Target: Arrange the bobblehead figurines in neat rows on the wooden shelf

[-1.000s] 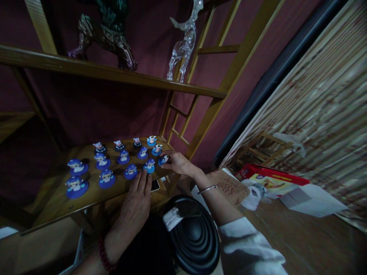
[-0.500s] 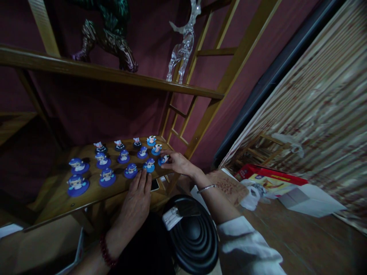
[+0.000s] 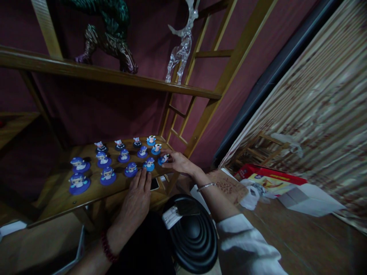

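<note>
Several small figurines on round bases stand in rows on a wooden shelf (image 3: 57,191). My right hand (image 3: 179,163) reaches to the shelf's right end, its fingers closed around a blue-based figurine (image 3: 163,159) that stands at the end of the right column. My left hand (image 3: 137,194) lies at the shelf's front edge, fingers stretched out. Its fingertips are at the base of a blue-haired figurine (image 3: 149,164); whether they press on it I cannot tell. To the left are purple-based figurines, such as one at the front corner (image 3: 79,183). Dark-based figurines (image 3: 119,144) line the back.
On the upper shelf (image 3: 149,82) stand a clear deer figure (image 3: 180,53) and a dark green animal figure (image 3: 114,38). A black ridged round object (image 3: 197,244) is below my right arm. Boxes (image 3: 309,198) and a plastic bag (image 3: 249,196) lie on the floor at right.
The view has shifted very slightly. Both hands and the figurines stay in the same places relative to one another.
</note>
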`<state>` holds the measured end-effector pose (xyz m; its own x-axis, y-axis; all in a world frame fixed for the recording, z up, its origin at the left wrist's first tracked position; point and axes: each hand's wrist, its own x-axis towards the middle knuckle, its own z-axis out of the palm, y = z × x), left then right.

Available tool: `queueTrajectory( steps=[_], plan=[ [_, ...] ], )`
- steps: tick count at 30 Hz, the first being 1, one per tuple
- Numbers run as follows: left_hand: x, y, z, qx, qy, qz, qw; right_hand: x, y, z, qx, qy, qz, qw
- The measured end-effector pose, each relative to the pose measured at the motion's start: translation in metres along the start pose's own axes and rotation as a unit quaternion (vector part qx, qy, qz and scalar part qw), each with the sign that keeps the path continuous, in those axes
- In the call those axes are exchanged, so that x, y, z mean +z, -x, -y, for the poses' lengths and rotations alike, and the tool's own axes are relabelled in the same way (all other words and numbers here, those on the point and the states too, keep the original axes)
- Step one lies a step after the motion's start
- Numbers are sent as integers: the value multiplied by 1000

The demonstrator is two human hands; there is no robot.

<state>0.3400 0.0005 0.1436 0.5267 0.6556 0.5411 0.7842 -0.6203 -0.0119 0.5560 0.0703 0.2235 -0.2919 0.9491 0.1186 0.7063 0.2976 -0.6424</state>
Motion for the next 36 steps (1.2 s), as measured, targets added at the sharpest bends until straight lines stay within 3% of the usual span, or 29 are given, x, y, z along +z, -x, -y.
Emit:
queueTrajectory(
  steps=[3,6,10,14,21,27,36],
  plan=[
    [0,0,1,-1,13,1,1000,2,3,0,4,3,-3,1000],
    [0,1,1,6,20,-9,1000,3,11,4,-25,32,-45,998],
    [-1,1,1,4,19,-17,1000,12,31,19,-53,70,-167,982],
    [-4,1,1,1,21,-7,1000,36,53,39,-75,43,-312,946],
    [-8,1,0,4,18,1,1000,82,60,53,-21,-14,-273,962],
    [-10,0,-1,7,19,-2,1000,86,50,52,24,-28,-234,971],
    [-5,0,1,6,22,-31,999,98,49,44,-22,-59,-280,958]
  ],
)
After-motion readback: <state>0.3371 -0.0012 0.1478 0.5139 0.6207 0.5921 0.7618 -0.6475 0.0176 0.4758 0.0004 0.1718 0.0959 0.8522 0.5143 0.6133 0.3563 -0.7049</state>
